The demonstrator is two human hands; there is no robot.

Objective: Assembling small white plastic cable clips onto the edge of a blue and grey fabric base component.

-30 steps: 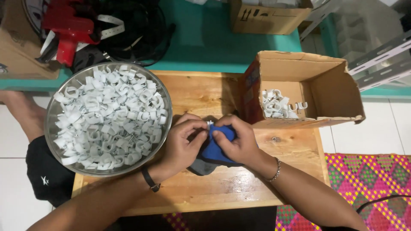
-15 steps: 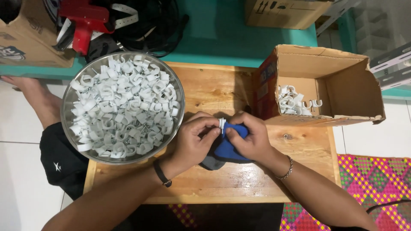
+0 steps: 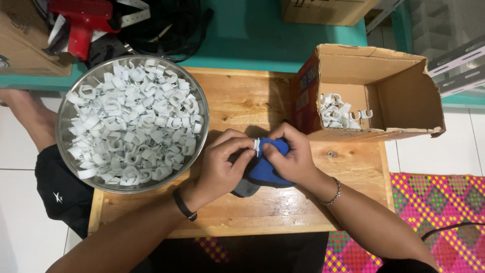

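Observation:
Over the middle of a small wooden table [image 3: 252,96], my left hand [image 3: 222,164] and my right hand [image 3: 293,154] meet. Together they pinch a small white plastic clip [image 3: 256,146] between the fingertips. My right hand also holds a blue cloth pad [image 3: 262,169], with a grey piece under it resting on the wood. A round metal bowl [image 3: 199,96] heaped with several white clips [image 3: 131,121] sits at the table's left. An open cardboard box [image 3: 389,86] lies on its side at the right, with a small pile of white clips [image 3: 336,111] inside.
A red tool [image 3: 81,20] and black cables [image 3: 161,23] lie on the teal floor strip beyond the table. Cardboard boxes stand at the top left [image 3: 20,40] and top middle [image 3: 323,10]. A bright woven mat [image 3: 434,212] is at the lower right. White floor tiles on the left.
The view has shifted slightly, so everything sits a little lower and further right. My hands stay together on the clip and blue pad, fingers working it.

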